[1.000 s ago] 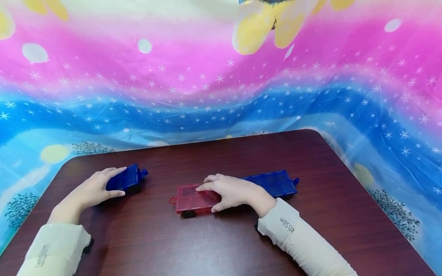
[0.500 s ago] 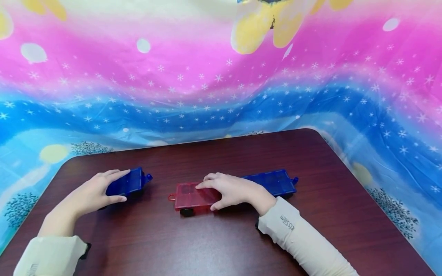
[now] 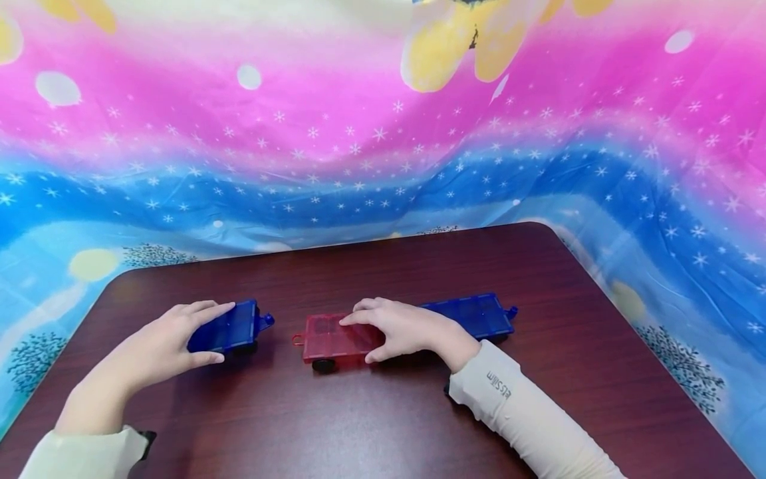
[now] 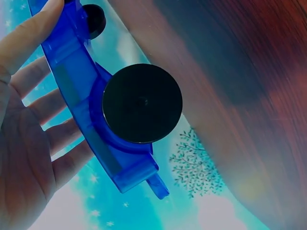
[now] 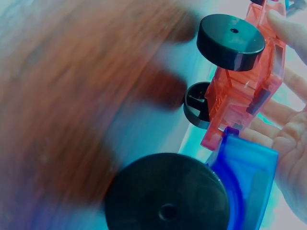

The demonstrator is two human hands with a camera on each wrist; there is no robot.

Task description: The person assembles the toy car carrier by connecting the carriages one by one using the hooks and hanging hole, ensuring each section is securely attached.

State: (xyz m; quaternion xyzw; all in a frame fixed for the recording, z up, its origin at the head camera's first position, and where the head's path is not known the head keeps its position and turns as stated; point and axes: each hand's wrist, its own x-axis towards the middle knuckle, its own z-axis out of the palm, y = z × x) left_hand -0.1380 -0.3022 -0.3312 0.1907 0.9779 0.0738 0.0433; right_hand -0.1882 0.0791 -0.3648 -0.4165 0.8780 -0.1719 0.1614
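Note:
At the left of the head view, my left hand (image 3: pixel 158 346) grips a translucent blue toy car base (image 3: pixel 230 329) from both sides, thumb in front. A small hook (image 3: pixel 266 322) sticks out of its right end; a black wheel (image 4: pixel 143 103) fills the middle of the left wrist view. With thumb and fingers, my right hand (image 3: pixel 407 329) holds a translucent red toy car base (image 3: pixel 329 336), whose loop (image 3: pixel 297 340) points left at the hook across a small gap. A second blue car base (image 3: pixel 469 316) adjoins the red one's right end, partly hidden behind the hand.
The cars stand on a dark wooden table (image 3: pixel 371 412) with rounded far corners. Behind it and along its sides hangs a pink and blue cloth (image 3: pixel 335 133) printed with snowflakes. My sleeve (image 3: pixel 514 399) crosses the table's front right.
My left hand has brought its blue car base to the right and slightly nearer me, narrowing the gap to the red one. My right hand and its cars have hardly moved.

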